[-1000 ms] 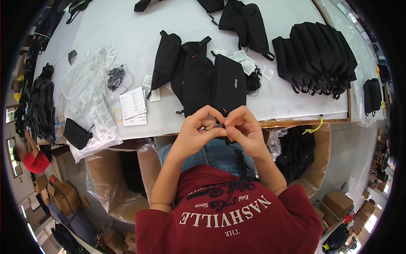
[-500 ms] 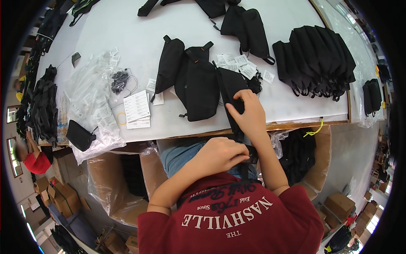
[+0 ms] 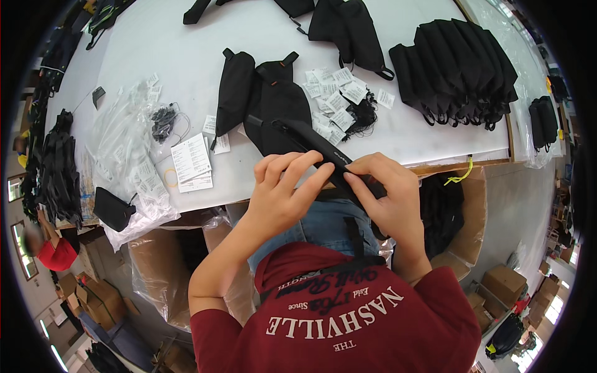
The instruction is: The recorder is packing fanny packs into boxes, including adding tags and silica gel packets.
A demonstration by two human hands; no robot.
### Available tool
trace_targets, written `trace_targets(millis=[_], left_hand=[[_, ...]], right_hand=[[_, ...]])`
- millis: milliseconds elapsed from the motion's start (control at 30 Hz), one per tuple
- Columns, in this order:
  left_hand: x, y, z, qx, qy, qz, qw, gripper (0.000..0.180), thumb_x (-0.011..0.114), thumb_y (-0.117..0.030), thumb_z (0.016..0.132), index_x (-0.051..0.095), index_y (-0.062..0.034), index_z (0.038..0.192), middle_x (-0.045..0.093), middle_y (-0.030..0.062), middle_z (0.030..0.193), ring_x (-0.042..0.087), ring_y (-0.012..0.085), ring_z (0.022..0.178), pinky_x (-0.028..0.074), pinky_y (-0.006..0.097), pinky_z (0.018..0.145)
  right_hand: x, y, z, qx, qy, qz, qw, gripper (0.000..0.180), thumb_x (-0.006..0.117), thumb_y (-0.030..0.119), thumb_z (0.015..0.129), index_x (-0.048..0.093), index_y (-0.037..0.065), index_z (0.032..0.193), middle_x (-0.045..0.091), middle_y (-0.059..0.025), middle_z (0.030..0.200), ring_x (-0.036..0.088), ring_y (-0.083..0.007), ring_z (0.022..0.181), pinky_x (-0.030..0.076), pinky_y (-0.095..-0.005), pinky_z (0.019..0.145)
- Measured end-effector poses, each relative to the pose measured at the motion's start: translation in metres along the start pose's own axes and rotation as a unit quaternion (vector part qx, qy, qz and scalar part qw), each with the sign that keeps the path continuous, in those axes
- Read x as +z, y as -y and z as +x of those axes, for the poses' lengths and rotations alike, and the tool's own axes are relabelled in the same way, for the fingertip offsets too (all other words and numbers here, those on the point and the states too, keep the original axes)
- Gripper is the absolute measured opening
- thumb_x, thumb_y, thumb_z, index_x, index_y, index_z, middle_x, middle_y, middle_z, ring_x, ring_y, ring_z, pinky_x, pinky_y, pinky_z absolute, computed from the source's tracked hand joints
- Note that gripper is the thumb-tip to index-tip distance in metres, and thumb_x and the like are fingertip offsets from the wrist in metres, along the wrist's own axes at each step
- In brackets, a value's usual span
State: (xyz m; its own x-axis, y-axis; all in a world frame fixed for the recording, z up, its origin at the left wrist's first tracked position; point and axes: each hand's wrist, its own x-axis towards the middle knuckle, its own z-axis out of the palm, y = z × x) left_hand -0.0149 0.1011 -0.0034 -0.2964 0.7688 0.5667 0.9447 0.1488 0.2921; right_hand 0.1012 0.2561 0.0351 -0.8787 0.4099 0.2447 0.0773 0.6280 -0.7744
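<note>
You hold a long, narrow black fabric pouch [image 3: 323, 152] with both hands, just above the near edge of the white counter [image 3: 155, 56]. Your left hand [image 3: 283, 193] pinches its middle; your right hand [image 3: 388, 196] grips its lower end. Small white paper tags [image 3: 333, 102] lie behind.

**A big white table in a busy workroom**

You sit at a big white table [image 3: 155, 56] with a wooden edge. Under it, in front of your knees, stand open cardboard boxes [image 3: 161, 273] lined with clear plastic. Another open box [image 3: 469, 211] stands on your right. The floor [image 3: 516, 211] on that side is smooth and grey. More brown boxes [image 3: 504, 286] sit on it, farther away. Bright light comes in at the low right edge [image 3: 550, 308], like from windows. The room is well lit.
</note>
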Motion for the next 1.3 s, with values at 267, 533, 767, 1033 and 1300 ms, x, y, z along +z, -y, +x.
trace_targets(millis=[267, 533, 767, 1033, 1300], left_hand=[[-0.004, 0.007, -0.008, -0.005, 0.007, -0.037, 0.999, 0.024, 0.068, -0.006, 0.064, 0.061, -0.0097, 0.087, 0.063, 0.0017, 0.099, 0.056, 0.0193, 0.094, 0.039, 0.035, 0.088], [-0.009, 0.011, -0.011, 0.008, 0.015, -0.074, 0.997, 0.033, 0.069, -0.005, 0.061, 0.067, -0.0094, 0.094, 0.065, 0.0003, 0.093, 0.059, 0.0176, 0.088, 0.041, 0.035, 0.085], [-0.013, 0.010, -0.012, -0.006, 0.029, -0.096, 0.995, 0.031, 0.067, -0.001, 0.058, 0.066, -0.0080, 0.089, 0.065, 0.0005, 0.091, 0.060, 0.0178, 0.084, 0.040, 0.033, 0.080], [-0.037, 0.001, -0.015, -0.093, 0.292, -0.027, 0.951, 0.032, 0.062, -0.002, 0.064, 0.055, -0.0024, 0.096, 0.059, 0.0131, 0.091, 0.057, 0.0299, 0.083, 0.044, 0.038, 0.076], [-0.042, 0.029, -0.031, -0.334, 0.173, -0.088, 0.922, 0.018, 0.061, -0.009, 0.083, 0.048, -0.0003, 0.092, 0.056, 0.0187, 0.083, 0.056, 0.0391, 0.078, 0.043, 0.044, 0.066]], right_hand=[[0.002, 0.005, 0.005, -0.011, 0.018, 0.018, 1.000, 0.009, 0.068, 0.004, 0.076, 0.061, 0.003, 0.081, 0.059, -0.0076, 0.074, 0.059, -0.0246, 0.064, 0.046, -0.0315, 0.057], [0.004, 0.009, 0.003, 0.007, 0.070, 0.049, 0.996, 0.010, 0.069, 0.000, 0.075, 0.063, -0.001, 0.083, 0.064, -0.0077, 0.078, 0.060, -0.0175, 0.064, 0.046, -0.0247, 0.057], [0.013, 0.002, 0.005, 0.019, 0.068, 0.083, 0.994, 0.008, 0.068, 0.005, 0.078, 0.061, 0.002, 0.081, 0.060, -0.0064, 0.074, 0.058, -0.0183, 0.061, 0.046, -0.0274, 0.055], [0.050, -0.012, 0.058, 0.028, 0.200, 0.224, 0.954, 0.011, 0.065, 0.010, 0.084, 0.066, 0.003, 0.092, 0.066, -0.0021, 0.084, 0.061, -0.0106, 0.076, 0.046, -0.0225, 0.064], [0.052, -0.063, 0.046, 0.041, 0.194, 0.284, 0.938, 0.070, 0.066, 0.038, 0.081, 0.040, 0.007, 0.138, 0.055, -0.0123, 0.122, 0.051, -0.0219, 0.115, 0.035, -0.0390, 0.101]])
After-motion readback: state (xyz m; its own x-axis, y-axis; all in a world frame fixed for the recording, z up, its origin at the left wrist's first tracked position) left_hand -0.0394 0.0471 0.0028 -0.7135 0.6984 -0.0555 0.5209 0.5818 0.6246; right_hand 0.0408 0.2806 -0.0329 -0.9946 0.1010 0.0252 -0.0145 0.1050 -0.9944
